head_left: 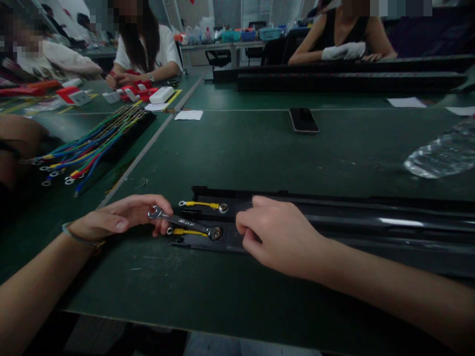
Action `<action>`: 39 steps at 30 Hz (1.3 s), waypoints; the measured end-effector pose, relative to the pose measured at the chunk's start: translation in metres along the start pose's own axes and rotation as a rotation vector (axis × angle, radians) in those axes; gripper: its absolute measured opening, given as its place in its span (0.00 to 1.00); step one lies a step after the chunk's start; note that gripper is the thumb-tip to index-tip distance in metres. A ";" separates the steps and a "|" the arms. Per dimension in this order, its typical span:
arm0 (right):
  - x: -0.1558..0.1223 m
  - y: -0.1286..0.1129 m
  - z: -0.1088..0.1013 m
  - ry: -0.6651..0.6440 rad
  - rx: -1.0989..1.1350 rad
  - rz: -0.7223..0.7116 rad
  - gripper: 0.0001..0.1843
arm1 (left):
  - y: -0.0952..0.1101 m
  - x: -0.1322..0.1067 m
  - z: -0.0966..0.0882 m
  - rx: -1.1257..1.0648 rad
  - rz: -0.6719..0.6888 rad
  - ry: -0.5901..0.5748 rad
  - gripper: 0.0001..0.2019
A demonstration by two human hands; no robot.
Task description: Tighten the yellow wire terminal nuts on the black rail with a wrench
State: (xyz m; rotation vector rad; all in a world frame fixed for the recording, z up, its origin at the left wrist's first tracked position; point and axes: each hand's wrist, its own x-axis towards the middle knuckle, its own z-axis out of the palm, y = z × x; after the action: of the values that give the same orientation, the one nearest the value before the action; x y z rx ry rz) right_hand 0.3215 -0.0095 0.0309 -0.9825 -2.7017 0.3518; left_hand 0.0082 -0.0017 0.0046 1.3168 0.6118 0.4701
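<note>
A silver combination wrench (183,221) lies slanted over the left end of a long black channel (237,227), its ring end around a bolt (217,234). My left hand (126,215) has its fingers curled against the wrench's open end, thumb held apart from it. A short yellow cable (191,232) with a ring terminal runs partly under the wrench. Behind it, another yellow cable (202,203) is fastened at a second bolt (223,208). My right hand (280,232) is closed above the channel; whatever its fingers may hold is hidden.
Coloured cables (96,143) with ring terminals lie bundled at the left. A phone (304,120), paper slips (188,115) and a clear plastic bottle (441,151) rest on the green table (237,153). Co-workers sit across and at the left; more black channels (334,81) lie at the far side.
</note>
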 end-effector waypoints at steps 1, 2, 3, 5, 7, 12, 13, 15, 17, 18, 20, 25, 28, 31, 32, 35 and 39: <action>0.000 0.000 0.000 0.000 0.000 0.001 0.05 | 0.000 0.001 0.000 -0.009 0.003 -0.001 0.28; 0.000 0.000 0.000 0.000 0.002 0.001 0.05 | 0.000 0.001 0.001 -0.015 0.003 -0.002 0.28; 0.000 0.000 0.000 -0.002 0.005 0.002 0.05 | 0.000 0.002 0.001 -0.019 0.000 -0.001 0.29; 0.000 0.000 -0.001 -0.004 0.008 0.006 0.05 | 0.001 0.003 0.001 -0.021 -0.010 0.001 0.31; 0.000 0.000 -0.001 -0.008 0.009 0.007 0.05 | 0.001 0.004 0.002 -0.021 -0.008 -0.002 0.32; 0.001 -0.001 -0.001 -0.008 0.007 0.010 0.05 | 0.003 0.006 0.003 -0.025 0.006 -0.012 0.32; 0.001 0.000 -0.001 -0.006 0.005 0.011 0.05 | 0.003 0.006 0.004 -0.026 0.005 -0.010 0.33; 0.001 0.000 0.000 -0.004 -0.002 0.009 0.05 | 0.003 0.005 0.003 -0.027 0.001 -0.009 0.33; 0.000 0.000 0.000 -0.001 0.001 0.005 0.05 | 0.002 0.003 0.002 -0.026 -0.005 -0.010 0.32; 0.000 0.000 0.000 0.002 0.003 0.005 0.05 | 0.002 0.002 0.002 -0.022 -0.008 -0.009 0.31; 0.001 0.000 0.000 -0.001 0.006 0.001 0.05 | 0.001 0.000 0.000 -0.013 -0.011 -0.009 0.29; 0.001 -0.001 -0.002 -0.014 0.012 0.007 0.05 | 0.001 -0.002 -0.003 0.033 0.008 -0.024 0.25; 0.001 -0.001 -0.002 -0.013 0.012 0.007 0.05 | 0.001 -0.004 -0.003 0.030 -0.003 -0.049 0.24; 0.000 0.000 -0.001 -0.007 0.013 0.004 0.05 | 0.001 -0.005 -0.002 -0.005 -0.041 -0.076 0.25; 0.000 0.000 -0.001 -0.008 0.012 -0.001 0.05 | 0.001 -0.006 -0.001 -0.010 -0.057 -0.088 0.25; 0.000 0.000 0.000 -0.005 0.009 -0.005 0.05 | 0.001 -0.007 -0.001 -0.006 -0.096 -0.125 0.25; 0.000 0.000 0.000 -0.007 0.004 0.000 0.05 | 0.002 -0.005 0.000 0.003 -0.116 -0.136 0.26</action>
State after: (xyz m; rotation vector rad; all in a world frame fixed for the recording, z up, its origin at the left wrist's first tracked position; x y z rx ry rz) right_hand 0.3215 -0.0090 0.0312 -0.9818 -2.7058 0.3616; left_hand 0.0042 -0.0045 0.0071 1.2965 0.5723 0.2829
